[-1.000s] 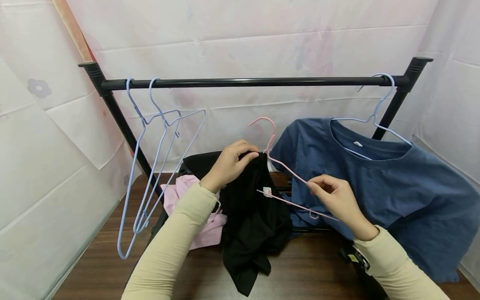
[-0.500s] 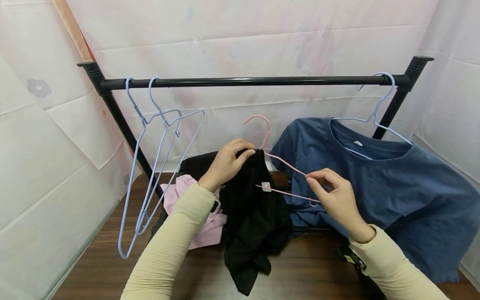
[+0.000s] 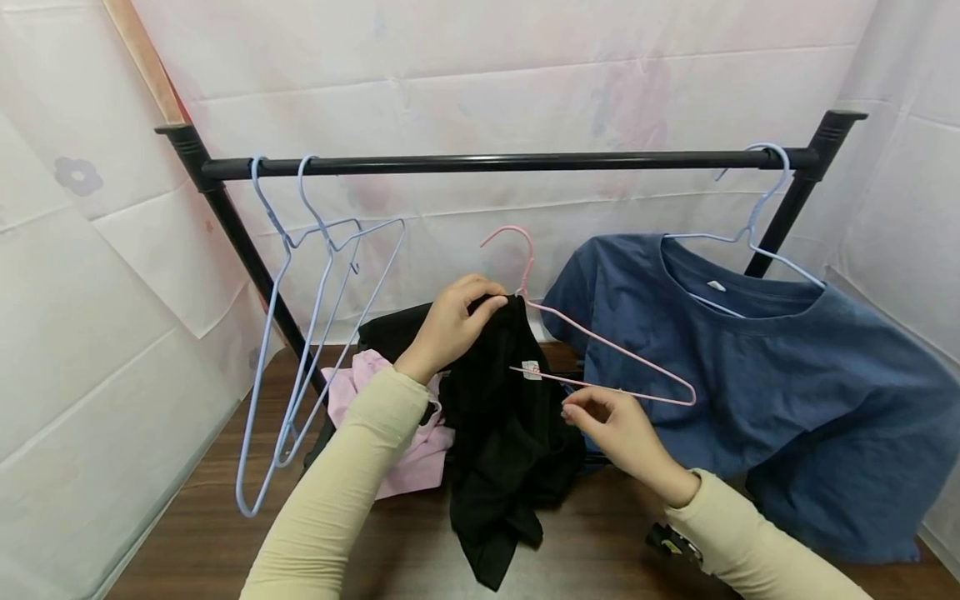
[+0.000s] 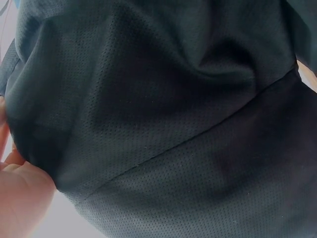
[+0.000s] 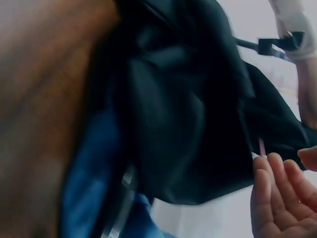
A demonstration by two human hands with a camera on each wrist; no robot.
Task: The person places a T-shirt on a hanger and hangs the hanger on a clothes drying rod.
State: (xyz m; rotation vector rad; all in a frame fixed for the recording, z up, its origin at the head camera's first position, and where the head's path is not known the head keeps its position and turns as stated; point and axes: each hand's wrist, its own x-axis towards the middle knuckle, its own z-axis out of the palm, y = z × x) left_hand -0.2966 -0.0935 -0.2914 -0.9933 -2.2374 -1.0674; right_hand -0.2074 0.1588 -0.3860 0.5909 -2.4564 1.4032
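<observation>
Black garment cloth is hanging below the left hand, whose thumb and fingers are pinching its top edge. To that hand's right, the pink hanger is standing hook up, partly inside the garment. Just under its lower wire, the right hand is resting loosely bent, thumb apart from the fingers (whether the fingertips are touching the wire, I cannot tell). Beyond the right hand, a blue shirt is hanging.

The upper arm of the pink hanger is released by the right hand, which is lowered toward the black garment. The hanger's outer corner is uncovered; its hook is shifted slightly left.
</observation>
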